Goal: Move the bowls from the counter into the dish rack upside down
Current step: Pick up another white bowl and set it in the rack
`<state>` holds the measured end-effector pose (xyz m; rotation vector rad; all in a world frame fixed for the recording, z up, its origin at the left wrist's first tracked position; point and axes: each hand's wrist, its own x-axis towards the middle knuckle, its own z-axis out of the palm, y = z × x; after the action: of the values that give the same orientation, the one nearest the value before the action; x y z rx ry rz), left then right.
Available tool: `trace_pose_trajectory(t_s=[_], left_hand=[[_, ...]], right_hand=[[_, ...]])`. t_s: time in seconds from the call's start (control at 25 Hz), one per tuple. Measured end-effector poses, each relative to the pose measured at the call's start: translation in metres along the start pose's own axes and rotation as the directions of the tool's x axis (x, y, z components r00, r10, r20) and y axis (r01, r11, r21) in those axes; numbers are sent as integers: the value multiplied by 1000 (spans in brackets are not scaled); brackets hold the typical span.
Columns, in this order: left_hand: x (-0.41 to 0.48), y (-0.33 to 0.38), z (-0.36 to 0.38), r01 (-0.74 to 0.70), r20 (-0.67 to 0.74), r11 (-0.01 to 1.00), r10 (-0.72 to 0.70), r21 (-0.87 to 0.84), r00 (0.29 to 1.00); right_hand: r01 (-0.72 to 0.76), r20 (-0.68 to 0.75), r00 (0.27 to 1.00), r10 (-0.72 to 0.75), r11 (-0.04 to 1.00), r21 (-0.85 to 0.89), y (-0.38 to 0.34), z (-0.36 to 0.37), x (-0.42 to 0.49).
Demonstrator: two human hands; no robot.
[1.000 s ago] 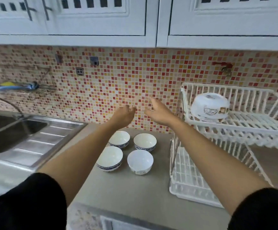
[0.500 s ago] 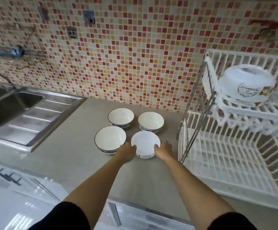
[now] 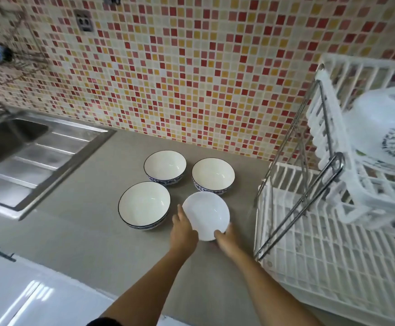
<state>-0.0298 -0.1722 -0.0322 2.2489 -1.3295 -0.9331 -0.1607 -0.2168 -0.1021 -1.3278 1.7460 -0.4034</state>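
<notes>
A plain white bowl [image 3: 205, 214] is tilted up off the grey counter [image 3: 85, 231], gripped from both sides. My left hand [image 3: 183, 231] holds its left rim and my right hand [image 3: 225, 238] holds its lower right rim. Three blue-rimmed white bowls stand upright on the counter: one at the front left [image 3: 144, 204], one at the back left [image 3: 165, 167], one at the back right [image 3: 213, 176]. To the right stands a white two-tier dish rack [image 3: 333, 255]. Its upper tier carries one white bowl [image 3: 387, 128] upside down.
A steel sink with drainboard [image 3: 34, 156] lies at the left. The mosaic tile wall [image 3: 191, 67] backs the counter, with a socket [image 3: 84, 21] high up. The rack's metal frame [image 3: 302, 201] stands close to the held bowl.
My hands came down from in front of the wall to the front right bowl, closed on its sides and tipped it up off the counter. The camera has leaned closer.
</notes>
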Motion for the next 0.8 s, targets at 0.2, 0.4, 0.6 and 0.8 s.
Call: trace_pose_trajectory(t_s=[0.2, 0.4, 0.6, 0.8], left_hand=[[-15, -7, -12, -80, -17, 995, 79, -61, 997], [-50, -27, -31, -183, -137, 919, 143, -350, 980], [-96, -46, -54, -333, -319, 758, 174, -561, 932], [-144, -28, -94, -455, -364, 691, 288, -561, 886]], right_hand=[[164, -88, 983, -164, 986, -6, -9, -17, -47], [431, -176, 898, -402, 883, 183, -14, -18, -101], [515, -298, 856, -423, 754, 408, -26, -7, -175], [669, -370, 743, -558, 620, 410, -59, -20, -233]])
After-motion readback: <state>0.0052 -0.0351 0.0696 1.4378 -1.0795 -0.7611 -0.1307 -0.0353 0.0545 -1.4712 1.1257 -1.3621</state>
